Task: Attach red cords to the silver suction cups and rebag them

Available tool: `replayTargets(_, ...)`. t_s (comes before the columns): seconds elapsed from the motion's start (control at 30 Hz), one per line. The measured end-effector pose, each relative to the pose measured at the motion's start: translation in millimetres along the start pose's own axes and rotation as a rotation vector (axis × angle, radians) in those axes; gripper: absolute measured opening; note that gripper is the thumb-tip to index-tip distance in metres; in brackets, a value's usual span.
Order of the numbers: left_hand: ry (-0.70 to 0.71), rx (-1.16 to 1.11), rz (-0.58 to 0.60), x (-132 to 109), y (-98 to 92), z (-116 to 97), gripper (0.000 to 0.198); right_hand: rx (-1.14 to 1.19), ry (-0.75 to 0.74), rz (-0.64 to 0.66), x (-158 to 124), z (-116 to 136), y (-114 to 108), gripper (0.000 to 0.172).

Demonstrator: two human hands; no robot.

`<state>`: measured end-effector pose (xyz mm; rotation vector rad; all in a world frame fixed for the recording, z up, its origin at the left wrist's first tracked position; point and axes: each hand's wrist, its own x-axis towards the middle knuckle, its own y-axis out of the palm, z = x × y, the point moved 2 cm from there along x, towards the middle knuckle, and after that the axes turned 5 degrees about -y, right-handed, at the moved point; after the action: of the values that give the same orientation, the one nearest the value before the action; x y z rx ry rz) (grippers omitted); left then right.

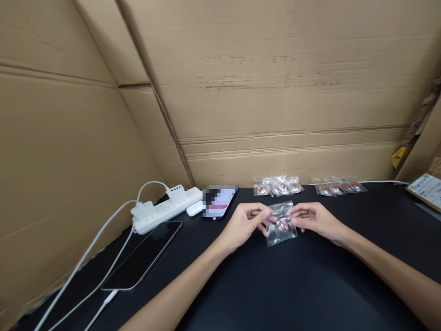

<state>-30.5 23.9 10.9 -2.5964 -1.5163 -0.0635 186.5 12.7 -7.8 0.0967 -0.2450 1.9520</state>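
Left hand [248, 223]: we pinch the clear bag [283, 236] by its left edge.
Right hand [315, 217]: we pinch its right edge.
Surface [292, 285]: two bag rows [283, 187] lie behind.

From where I stand, I can't read a single word or number. A white label [426, 185] on the brown parcel [428, 198] at the far right carries dark print, too small to make out. Dark, broken streaks [225, 87] run across the back cardboard wall [262, 37], smudged past reading. The lit phone [223, 198] shows a reddish band, its screen partly blurred into blocks. Red marks show on the nearest clear packet [283, 233] and the two packet rows [278, 186] behind; whether they're lettering, I can't tell.
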Motion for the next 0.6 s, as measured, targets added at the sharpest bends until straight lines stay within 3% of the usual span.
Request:
replayTargets(0.17, 0.03, -0.161, -0.098, 1.7, -2.6, -1.1, 0.025, 0.095, -0.013, 0.051, -2.6, 5.9, 19.4, 0.026)
replayTargets(0.33, -0.036, -0.19, -0.084, 0.7, 0.2, -0.9, 0.035, 0.212, -0.015, -0.113, 0.9, 5.1, 14.7, 0.029)
replayTargets(0.43, -0.086, -0.174, -0.084, 0.8, 0.8, 0.7, 0.042, 0.24, -0.015, -0.269, 5.3, 2.1, -10.5, 0.031)
replayTargets(0.53, -0.152, -0.136, -0.082, 2.7, -2.3, 7.2, 0.043, 0.094, 0.026, -0.582, 8.5, -1.7, -53.9, 0.033)
replayTargets(0.6, -0.19, -0.111, -0.065, 4.4, -5.2, 13.2, 0.043, 0.029, 0.043, -0.713, 10.0, -4.2, -83.9, 0.028)
